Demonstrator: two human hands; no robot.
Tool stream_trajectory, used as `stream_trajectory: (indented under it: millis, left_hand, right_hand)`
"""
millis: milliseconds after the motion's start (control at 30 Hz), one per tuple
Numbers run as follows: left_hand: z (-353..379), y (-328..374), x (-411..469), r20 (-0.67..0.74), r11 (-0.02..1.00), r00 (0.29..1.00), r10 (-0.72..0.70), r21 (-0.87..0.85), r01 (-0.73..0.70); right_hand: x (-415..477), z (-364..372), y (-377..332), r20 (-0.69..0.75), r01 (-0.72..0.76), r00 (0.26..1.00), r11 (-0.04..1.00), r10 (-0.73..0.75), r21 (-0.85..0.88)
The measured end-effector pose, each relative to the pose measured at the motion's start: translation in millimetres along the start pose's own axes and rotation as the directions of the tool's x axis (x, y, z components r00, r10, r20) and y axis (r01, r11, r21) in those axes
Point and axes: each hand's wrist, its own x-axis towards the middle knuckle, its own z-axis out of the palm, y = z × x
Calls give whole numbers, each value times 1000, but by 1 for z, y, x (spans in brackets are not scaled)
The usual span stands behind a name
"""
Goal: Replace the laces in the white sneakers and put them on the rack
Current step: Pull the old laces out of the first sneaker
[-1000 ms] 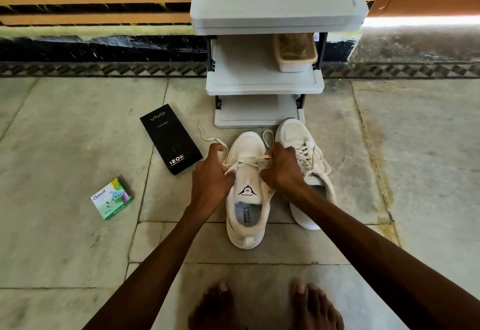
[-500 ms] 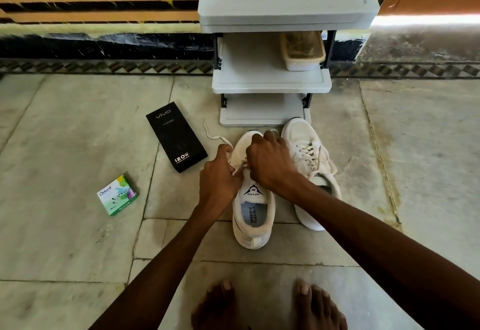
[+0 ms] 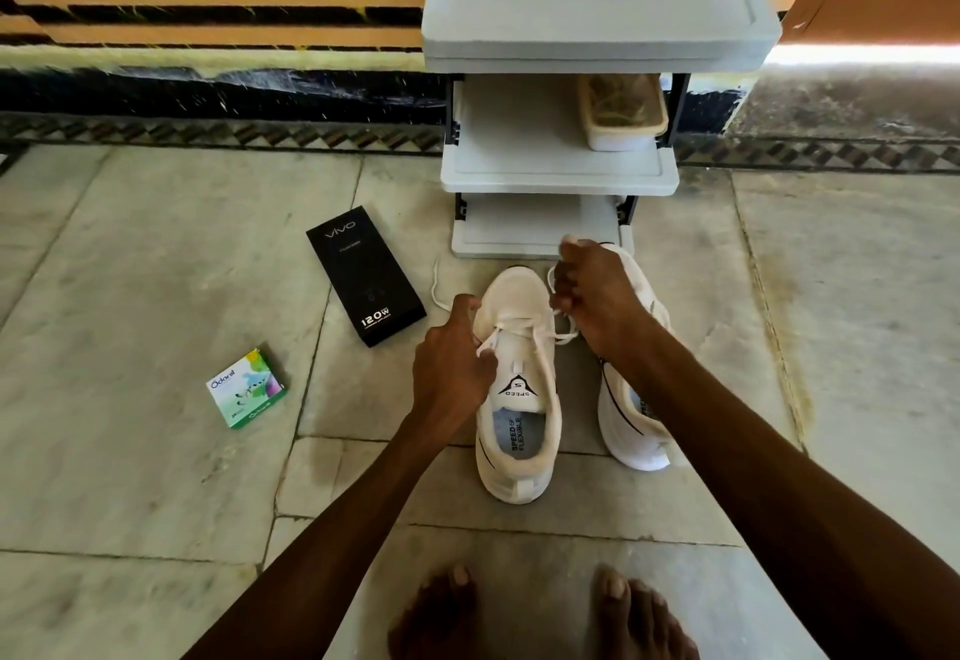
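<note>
Centrally, left sneaker [image 3: 519,389], lace [image 3: 540,326] pinched between left hand [image 3: 452,363], right hand [image 3: 597,295]

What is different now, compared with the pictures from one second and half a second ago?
The right hand moved from over the left sneaker forward toward the rack, pulling its end of the lace along. The left hand kept pinching the other end beside that sneaker. Nothing was let go. That sneaker, the right sneaker, the black box and the green box stayed put.

vivo, 120W on black box [image 3: 366,285], Odonil on green box [image 3: 246,389], SPEED on sneaker [image 3: 519,386]
</note>
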Motion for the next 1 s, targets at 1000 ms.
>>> stream_trajectory:
  millis: [1000]
  left_hand:
    - [-3, -3, 1, 15, 992, 996, -84, -96, 85]
  right_hand:
    - [1, 4, 18, 536, 572, 806, 94, -252, -815]
